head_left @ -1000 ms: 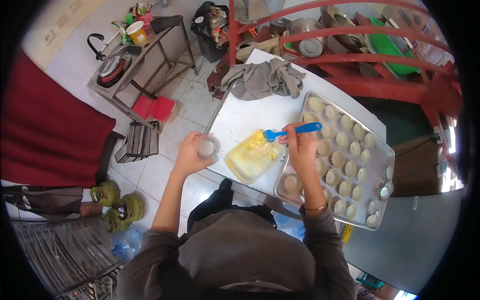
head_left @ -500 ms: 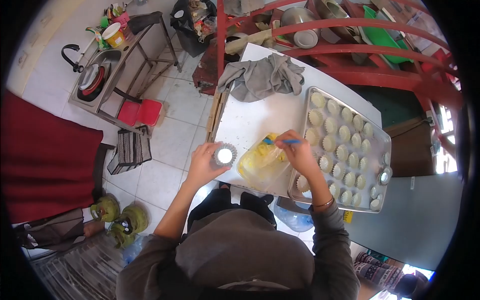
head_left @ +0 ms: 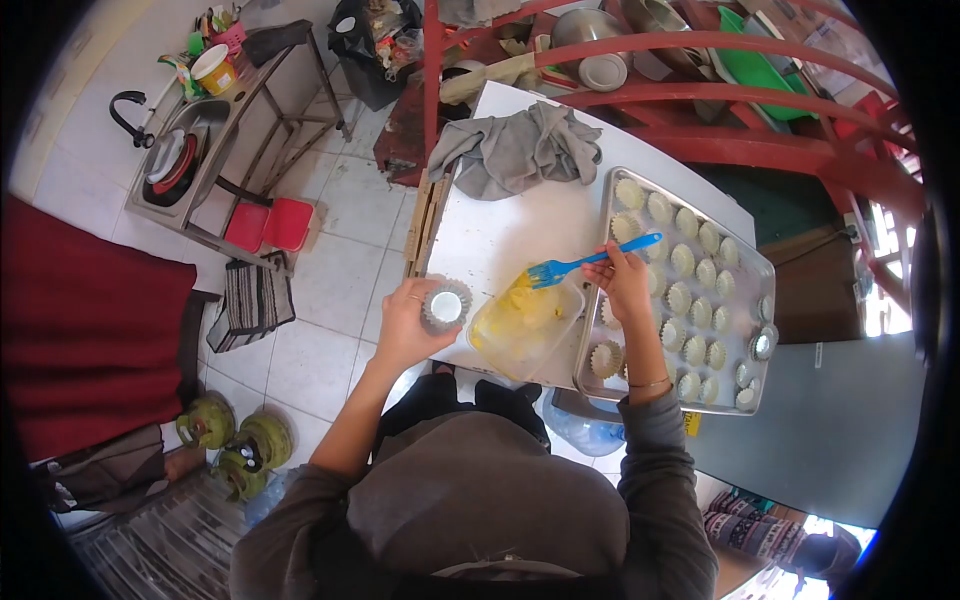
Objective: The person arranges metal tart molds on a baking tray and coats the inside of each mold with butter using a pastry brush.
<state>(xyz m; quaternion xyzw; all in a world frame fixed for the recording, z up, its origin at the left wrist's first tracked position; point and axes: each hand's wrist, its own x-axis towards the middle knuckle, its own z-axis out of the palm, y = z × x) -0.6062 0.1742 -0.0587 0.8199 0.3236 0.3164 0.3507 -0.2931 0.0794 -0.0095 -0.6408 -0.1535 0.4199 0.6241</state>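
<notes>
My left hand grips a fluted metal tart mould near the table's front edge, its shiny round face turned up. In my right hand is a blue pastry brush, pinched by the handle. The bristle end hangs over the rim of a clear plastic tub smeared with a soft yellow substance. To the right, a metal baking tray holds rows of dough-lined fluted moulds, partly covered by my right forearm.
A crumpled grey cloth lies at the back of the white table. Red railings run behind it, with pots and a green basin beyond. Off to the left stand a sink and green gas cylinders.
My right hand has risen and moved right from the tub, bringing the brush up so its whole length shows. My left hand keeps the mould in nearly the same place.
</notes>
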